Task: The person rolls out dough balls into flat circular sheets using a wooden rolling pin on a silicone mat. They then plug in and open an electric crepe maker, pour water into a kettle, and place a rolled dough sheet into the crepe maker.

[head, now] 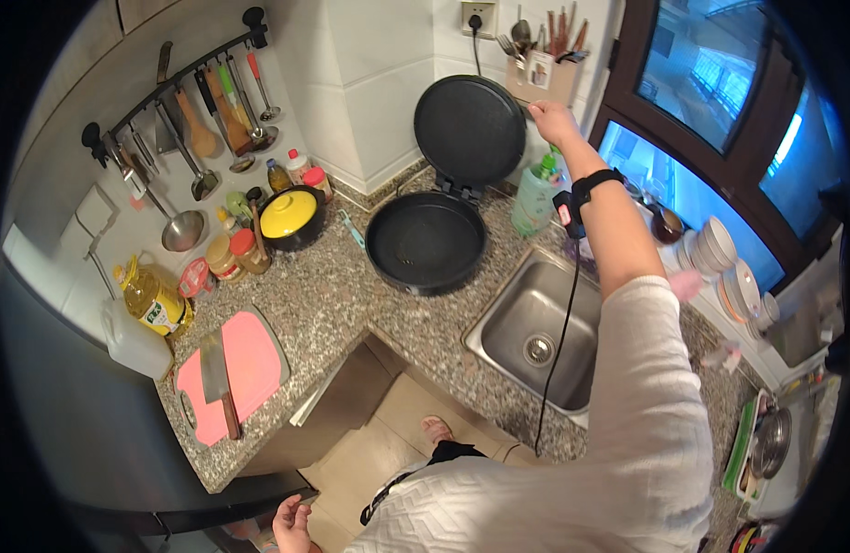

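A black electric griddle pan (425, 242) stands on the granite counter with its round lid (470, 128) raised upright on a hinge. My right hand (555, 123) reaches up beside the lid's right edge, in front of the cardboard utensil holder (546, 79). Its fingers are curled, and I cannot tell whether they grip the lid's edge. Below that hand is a green pump bottle (533, 197). My left hand (292, 525) hangs low at the bottom edge, fingers loosely bent and apart, holding nothing. A black strap with a small device (571, 207) and cable circles my right forearm.
A pink cutting board (259, 359) carries a cleaver (216, 373) on the left counter. A yellow-lidded pot (286, 214), jars and an oil bottle (155, 297) line the wall under hanging utensils. The steel sink (528, 311) lies right; stacked bowls (711, 245) stand by the window.
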Demonstrator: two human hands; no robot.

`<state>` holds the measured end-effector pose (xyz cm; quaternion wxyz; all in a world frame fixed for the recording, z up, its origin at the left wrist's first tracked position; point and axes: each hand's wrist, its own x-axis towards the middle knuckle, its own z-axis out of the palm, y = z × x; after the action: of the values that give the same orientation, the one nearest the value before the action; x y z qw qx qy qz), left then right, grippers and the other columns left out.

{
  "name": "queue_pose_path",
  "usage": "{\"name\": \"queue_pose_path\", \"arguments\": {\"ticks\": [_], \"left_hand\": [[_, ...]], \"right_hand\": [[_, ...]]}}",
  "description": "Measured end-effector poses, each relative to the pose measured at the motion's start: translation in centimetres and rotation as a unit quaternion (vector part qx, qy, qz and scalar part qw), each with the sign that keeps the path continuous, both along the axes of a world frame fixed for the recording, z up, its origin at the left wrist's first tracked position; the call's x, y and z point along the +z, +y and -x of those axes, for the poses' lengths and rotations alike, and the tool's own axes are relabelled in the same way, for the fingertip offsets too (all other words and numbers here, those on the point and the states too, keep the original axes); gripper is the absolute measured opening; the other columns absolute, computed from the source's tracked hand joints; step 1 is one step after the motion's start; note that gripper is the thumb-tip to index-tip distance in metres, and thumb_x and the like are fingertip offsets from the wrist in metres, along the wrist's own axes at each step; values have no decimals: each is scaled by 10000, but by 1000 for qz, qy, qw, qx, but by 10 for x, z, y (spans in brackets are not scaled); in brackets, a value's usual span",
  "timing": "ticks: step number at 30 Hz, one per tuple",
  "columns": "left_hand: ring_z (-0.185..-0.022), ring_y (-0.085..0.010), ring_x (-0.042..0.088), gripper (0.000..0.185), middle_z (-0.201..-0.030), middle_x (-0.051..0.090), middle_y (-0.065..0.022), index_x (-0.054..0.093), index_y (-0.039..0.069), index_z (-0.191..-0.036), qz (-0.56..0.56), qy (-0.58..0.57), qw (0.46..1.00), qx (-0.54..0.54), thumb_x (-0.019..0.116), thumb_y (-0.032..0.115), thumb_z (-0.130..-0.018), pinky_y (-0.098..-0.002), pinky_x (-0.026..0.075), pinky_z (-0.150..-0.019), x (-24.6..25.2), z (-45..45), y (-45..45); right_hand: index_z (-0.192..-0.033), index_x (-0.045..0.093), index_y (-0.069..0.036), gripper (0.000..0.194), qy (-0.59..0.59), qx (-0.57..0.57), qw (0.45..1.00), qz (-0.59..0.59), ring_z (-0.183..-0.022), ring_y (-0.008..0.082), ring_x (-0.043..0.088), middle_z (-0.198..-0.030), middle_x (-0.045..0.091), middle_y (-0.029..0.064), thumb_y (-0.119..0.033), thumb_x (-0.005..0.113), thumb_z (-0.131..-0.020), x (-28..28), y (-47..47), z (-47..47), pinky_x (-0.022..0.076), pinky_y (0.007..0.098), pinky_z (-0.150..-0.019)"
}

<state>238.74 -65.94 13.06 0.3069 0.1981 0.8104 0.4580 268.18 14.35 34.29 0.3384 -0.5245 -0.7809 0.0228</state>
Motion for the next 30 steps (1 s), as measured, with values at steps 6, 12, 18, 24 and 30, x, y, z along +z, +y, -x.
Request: {"name": "queue_pose_path", "arguments": {"ticks": [6, 12, 18, 24, 30], "left_hand": [[-1080, -193, 631, 253, -1172, 675, -106, 624, -27, -1245, 22, 41, 999, -6, 588, 7, -996, -312, 505, -992, -7, 15, 37], [-1121, -226, 619, 268, -1201, 661, -125, 612, -31, -1258, -22, -39, 998, 41, 556, -2, -997, -343, 484, -1032, -12, 15, 55], [-1094, -246, 633, 302, -1183, 675, -128, 617, 4, -1293, 29, 11, 999, 17, 555, 59, -1003, -345, 506, -969, -3, 18, 65], [-921, -128, 610, 260, -956, 648, -31, 600, -44, -1229, -16, -42, 997, 63, 616, 85, -1004, -259, 480, -887, -13, 10, 33], [-906, -118, 596, 252, -940, 637, -18, 608, -26, -1228, 3, -93, 989, 116, 616, 90, -1004, -252, 473, -878, -36, -11, -35]], "right_hand": [[-1311, 641, -49, 581, -156, -91, 973, 144, -1308, 367, 543, -1425, 573, 171, -501, 405, -1033, -15, 121, 49, 429, 493, -1081], [-1413, 584, -214, 579, -94, -112, 976, 162, -1353, 333, 514, -1486, 536, 96, -585, 425, -997, -33, 175, 30, 388, 567, -1096], [-1191, 737, -175, 581, -85, -32, 994, 68, -1089, 306, 673, -1162, 725, 102, -652, 559, -910, -6, 93, 47, 511, 458, -936], [-956, 731, -43, 497, -75, 140, 986, 50, -838, 279, 695, -865, 720, 102, -478, 834, -739, 2, -12, 57, 551, 369, -762], [-932, 643, -86, 396, -192, 227, 944, -142, -902, 285, 649, -900, 662, 85, -335, 810, -674, -66, -141, 110, 443, 427, -810]]}}
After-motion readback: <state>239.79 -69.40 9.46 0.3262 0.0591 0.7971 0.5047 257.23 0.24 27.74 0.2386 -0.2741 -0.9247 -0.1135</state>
